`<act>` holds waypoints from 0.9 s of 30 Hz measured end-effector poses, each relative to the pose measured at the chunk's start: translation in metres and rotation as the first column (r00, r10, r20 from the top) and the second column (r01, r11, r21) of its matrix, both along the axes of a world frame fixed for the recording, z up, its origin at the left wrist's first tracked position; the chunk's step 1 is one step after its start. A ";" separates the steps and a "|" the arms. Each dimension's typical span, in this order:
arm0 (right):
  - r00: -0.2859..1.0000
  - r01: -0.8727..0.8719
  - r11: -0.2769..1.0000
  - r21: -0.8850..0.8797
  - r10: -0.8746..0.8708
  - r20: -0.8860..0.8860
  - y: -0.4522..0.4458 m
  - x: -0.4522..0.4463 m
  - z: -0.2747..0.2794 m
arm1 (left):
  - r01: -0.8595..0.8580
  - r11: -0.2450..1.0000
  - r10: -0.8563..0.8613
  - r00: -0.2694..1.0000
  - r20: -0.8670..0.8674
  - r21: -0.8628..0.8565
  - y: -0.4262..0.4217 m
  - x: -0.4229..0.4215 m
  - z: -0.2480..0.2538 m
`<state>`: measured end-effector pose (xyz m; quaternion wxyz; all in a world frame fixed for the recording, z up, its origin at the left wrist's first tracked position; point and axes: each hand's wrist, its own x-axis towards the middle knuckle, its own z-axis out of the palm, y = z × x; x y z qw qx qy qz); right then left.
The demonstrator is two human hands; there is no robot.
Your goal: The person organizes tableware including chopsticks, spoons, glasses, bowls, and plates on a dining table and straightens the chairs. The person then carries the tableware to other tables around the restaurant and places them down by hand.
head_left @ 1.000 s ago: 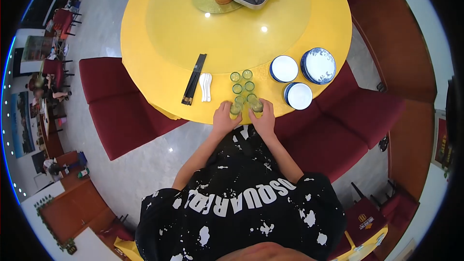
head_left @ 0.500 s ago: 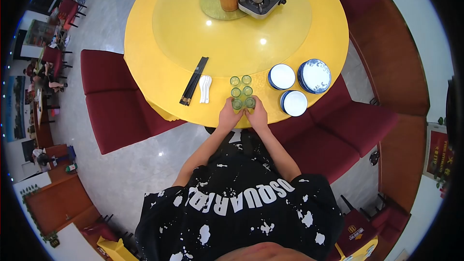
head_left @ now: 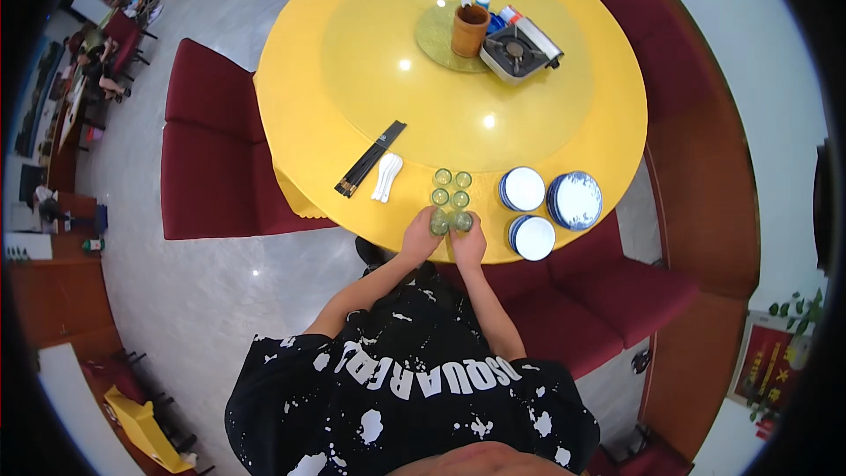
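Note:
Small greenish clear glasses stand in two short columns near the front edge of the yellow-clothed round table [head_left: 304,123]. My left hand [head_left: 421,235] is wrapped round the front left glass [head_left: 439,224]. Close beside it, my right hand [head_left: 470,242] grips the front right glass [head_left: 461,222]. Just beyond these are a middle pair, with one glass [head_left: 441,197] on the left, and a far pair, with one glass [head_left: 463,179] on the right. Whether the held glasses touch the cloth I cannot tell.
Left of the glasses lie black chopsticks [head_left: 370,159] and white spoons [head_left: 387,178]. Stacks of blue-and-white dishes [head_left: 575,200] stand to the right. A glass turntable carries a wooden pot [head_left: 470,31] and a portable gas stove [head_left: 515,53]. Dark red chairs [head_left: 211,141] flank the table.
The head view has turned, so the table and its contents appear lower and further right. Both hands still hold the two front glasses; their arrangement looks much the same.

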<state>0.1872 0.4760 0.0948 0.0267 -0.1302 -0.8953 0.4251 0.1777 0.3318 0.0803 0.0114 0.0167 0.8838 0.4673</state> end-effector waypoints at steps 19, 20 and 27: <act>0.991 -0.134 0.991 0.005 0.134 0.003 0.008 -0.015 -0.002 | -0.022 0.996 0.019 0.999 -0.035 -0.091 0.001 -0.009 -0.017; 0.990 -0.137 0.991 0.006 0.137 0.013 0.009 -0.016 -0.001 | -0.009 0.995 0.005 0.999 -0.038 -0.099 0.000 -0.011 -0.018; 0.986 -0.163 0.986 0.039 0.164 -0.024 0.000 0.003 -0.007 | 0.066 0.992 -0.068 0.998 -0.015 -0.106 -0.019 0.004 -0.006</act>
